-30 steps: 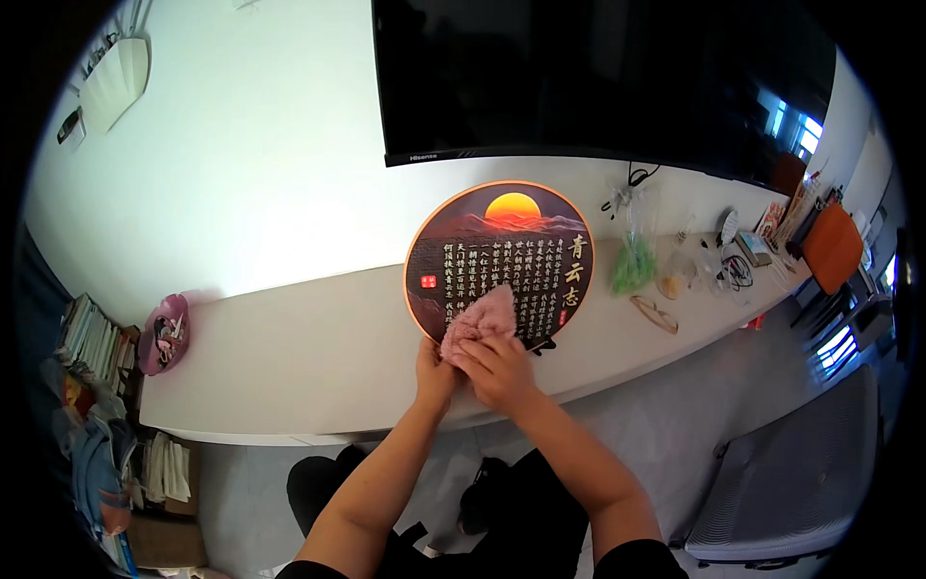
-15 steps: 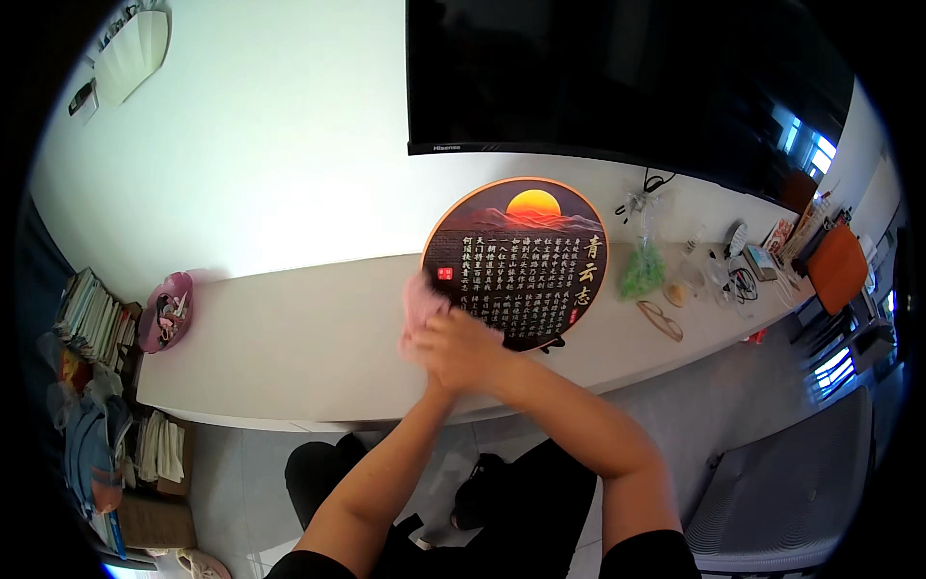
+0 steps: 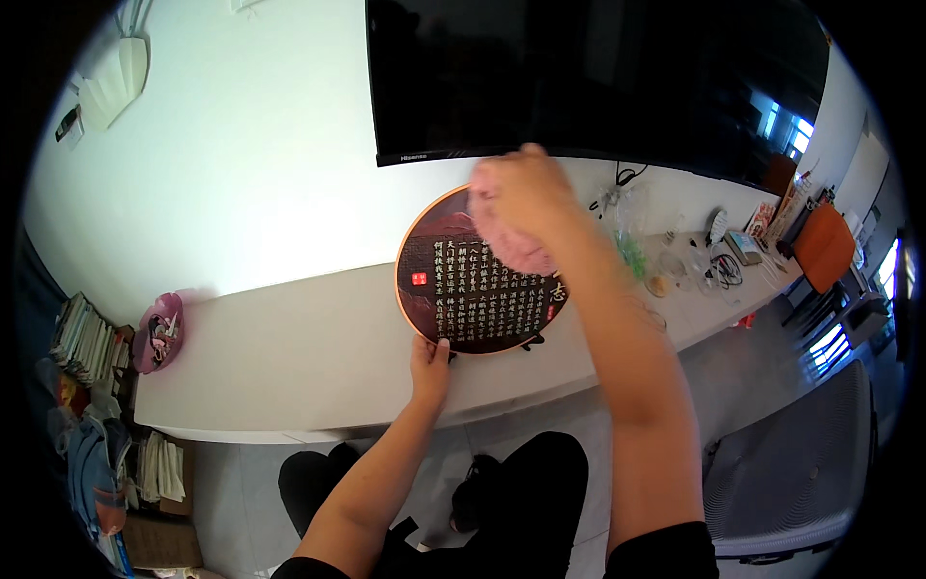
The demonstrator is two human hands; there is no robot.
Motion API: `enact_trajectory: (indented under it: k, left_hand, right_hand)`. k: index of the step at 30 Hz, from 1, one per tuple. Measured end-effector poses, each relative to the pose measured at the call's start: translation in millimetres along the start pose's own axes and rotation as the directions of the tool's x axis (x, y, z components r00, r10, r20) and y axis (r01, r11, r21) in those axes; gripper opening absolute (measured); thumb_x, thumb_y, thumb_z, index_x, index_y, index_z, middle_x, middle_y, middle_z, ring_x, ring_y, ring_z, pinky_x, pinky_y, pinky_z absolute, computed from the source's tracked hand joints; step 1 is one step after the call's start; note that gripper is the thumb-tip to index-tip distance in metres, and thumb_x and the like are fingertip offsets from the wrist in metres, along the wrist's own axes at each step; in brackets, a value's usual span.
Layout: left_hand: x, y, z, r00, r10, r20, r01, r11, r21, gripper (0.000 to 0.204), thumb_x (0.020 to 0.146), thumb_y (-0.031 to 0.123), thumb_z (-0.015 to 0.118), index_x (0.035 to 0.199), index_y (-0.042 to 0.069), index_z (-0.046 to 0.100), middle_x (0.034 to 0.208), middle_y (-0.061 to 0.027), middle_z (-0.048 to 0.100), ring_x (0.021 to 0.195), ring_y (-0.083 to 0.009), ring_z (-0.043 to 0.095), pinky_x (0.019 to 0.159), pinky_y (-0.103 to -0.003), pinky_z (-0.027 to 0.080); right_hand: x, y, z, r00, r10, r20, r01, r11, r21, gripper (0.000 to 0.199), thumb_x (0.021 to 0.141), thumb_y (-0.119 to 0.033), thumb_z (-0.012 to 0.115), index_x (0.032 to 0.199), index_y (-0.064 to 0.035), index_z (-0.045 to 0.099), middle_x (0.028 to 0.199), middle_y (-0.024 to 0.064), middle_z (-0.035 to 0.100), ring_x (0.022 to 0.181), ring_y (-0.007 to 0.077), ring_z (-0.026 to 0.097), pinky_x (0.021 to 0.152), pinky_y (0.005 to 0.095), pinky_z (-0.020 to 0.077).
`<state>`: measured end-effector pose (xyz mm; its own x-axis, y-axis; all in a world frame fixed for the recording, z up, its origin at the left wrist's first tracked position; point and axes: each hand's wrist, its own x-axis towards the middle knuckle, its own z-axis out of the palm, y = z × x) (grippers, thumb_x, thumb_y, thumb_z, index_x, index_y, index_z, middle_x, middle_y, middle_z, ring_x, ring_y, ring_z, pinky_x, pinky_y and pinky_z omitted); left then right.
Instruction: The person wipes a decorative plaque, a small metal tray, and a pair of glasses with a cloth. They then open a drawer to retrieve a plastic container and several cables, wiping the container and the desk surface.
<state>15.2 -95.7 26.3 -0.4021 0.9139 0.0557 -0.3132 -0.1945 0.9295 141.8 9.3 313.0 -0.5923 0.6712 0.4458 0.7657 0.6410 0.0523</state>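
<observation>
I keep the grip of my left hand [image 3: 430,369] narrowed on the lower left rim of a round, dark plaque with an orange edge and pale characters [image 3: 463,294], which stands on a small black stand [image 3: 534,342] at the front of the long, pale tabletop [image 3: 280,352]. My right hand [image 3: 533,196], blurred, has its grip closed on a fluffy pink cloth [image 3: 502,227] over the plaque's upper right part; I cannot tell whether cloth and plaque touch.
</observation>
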Motion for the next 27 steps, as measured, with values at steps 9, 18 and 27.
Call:
enact_trajectory:
  k: [9,18,27]
  left_hand:
    - [0,-8,5,1.0,-0.01,0.015,0.009,0.999,0.038,0.019,0.093,0.0,0.045,0.112,0.003,0.045,0.099,-0.0029,0.058,0.083,-0.0078,0.052,0.076,-0.024,0.042]
    - [9,-26,-15,1.0,-0.016,0.015,0.014,0.992,0.129,0.015,0.094,0.001,0.045,0.108,0.006,0.045,0.098,-0.0015,0.058,0.084,-0.0064,0.052,0.075,-0.022,0.042]
    - [2,-7,1,0.991,0.127,0.033,-0.127,0.992,0.021,0.014,0.09,0.002,0.053,0.103,0.005,0.05,0.092,-0.0024,0.057,0.082,-0.0086,0.052,0.073,-0.025,0.044]
  right_hand:
    - [-143,109,121,0.69,0.719,0.085,-0.255,0.132,0.958,0.03,0.088,-0.012,0.052,0.113,0.0027,0.061,0.099,0.0128,0.066,0.09,0.0182,0.061,0.079,0.029,0.0479]
    - [-149,39,103,0.501,0.639,-0.583,-0.181,0.736,0.652,0.036,0.076,0.004,0.049,0.109,-0.0012,0.061,0.107,0.0124,0.061,0.092,0.0225,0.059,0.079,0.0329,0.0474]
    - [-109,-72,123,0.869,-0.364,-0.336,0.437,0.882,0.175,0.023,0.067,-0.011,0.057,0.088,-0.0114,0.067,0.098,0.0021,0.061,0.091,0.0243,0.054,0.074,0.0397,0.041]
